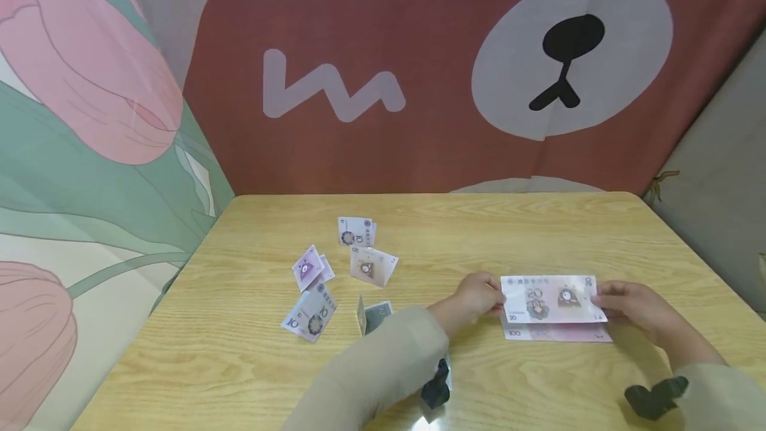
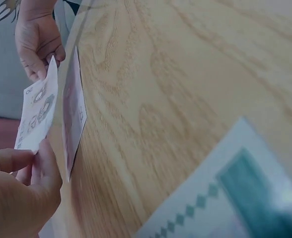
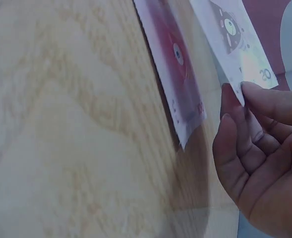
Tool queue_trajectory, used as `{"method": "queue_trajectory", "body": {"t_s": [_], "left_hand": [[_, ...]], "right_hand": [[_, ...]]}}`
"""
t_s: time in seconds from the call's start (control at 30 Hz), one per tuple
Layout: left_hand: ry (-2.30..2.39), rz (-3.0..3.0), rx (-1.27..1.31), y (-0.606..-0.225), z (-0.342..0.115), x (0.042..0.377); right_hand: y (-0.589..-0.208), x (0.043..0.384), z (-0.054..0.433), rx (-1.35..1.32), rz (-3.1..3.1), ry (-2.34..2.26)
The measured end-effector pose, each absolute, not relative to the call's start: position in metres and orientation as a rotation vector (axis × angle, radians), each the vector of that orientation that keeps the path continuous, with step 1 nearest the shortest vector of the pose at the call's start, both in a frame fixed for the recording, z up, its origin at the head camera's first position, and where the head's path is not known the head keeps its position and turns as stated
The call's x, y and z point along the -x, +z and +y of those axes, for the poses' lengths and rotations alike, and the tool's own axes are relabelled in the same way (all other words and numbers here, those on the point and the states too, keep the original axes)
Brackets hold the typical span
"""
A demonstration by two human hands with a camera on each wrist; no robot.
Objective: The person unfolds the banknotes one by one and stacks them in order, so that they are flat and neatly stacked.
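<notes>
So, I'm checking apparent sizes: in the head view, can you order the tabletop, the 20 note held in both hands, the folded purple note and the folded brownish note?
1. Tabletop
2. 20 note
3. Folded purple note and folded brownish note: too alike to rank.

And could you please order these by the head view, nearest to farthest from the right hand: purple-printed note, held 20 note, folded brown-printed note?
1. Held 20 note: its right end is pinched by the right hand.
2. Folded brown-printed note: well to the left.
3. Purple-printed note: farther left.
</notes>
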State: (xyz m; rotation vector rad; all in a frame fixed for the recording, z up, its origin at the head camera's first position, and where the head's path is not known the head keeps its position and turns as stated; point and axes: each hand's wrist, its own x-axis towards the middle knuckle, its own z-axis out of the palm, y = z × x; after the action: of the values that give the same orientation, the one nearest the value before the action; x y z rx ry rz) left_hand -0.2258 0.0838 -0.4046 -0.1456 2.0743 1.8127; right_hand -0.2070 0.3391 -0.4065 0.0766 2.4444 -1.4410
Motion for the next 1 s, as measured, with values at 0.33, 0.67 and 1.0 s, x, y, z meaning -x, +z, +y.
{"method": "queue_trajectory", "body": {"t_s": [0.33,0.67,1.0], "left_hand": [[1.724,2.087,0.179,-0.403,0.089,0.225],[1.659,2.096,0.147,-0.404,0.092,0.221],[1.531,2.192,0.158,-0.404,0.095,0.22]], "right_hand": [[-0.405,0.205,0.344,-0.105,2.511,-1.283],[-0.405,0.202,0.349,-0.131,2.533,-1.156],[-0.408,0.204,0.347,-0.108,2.561,-1.122]]}}
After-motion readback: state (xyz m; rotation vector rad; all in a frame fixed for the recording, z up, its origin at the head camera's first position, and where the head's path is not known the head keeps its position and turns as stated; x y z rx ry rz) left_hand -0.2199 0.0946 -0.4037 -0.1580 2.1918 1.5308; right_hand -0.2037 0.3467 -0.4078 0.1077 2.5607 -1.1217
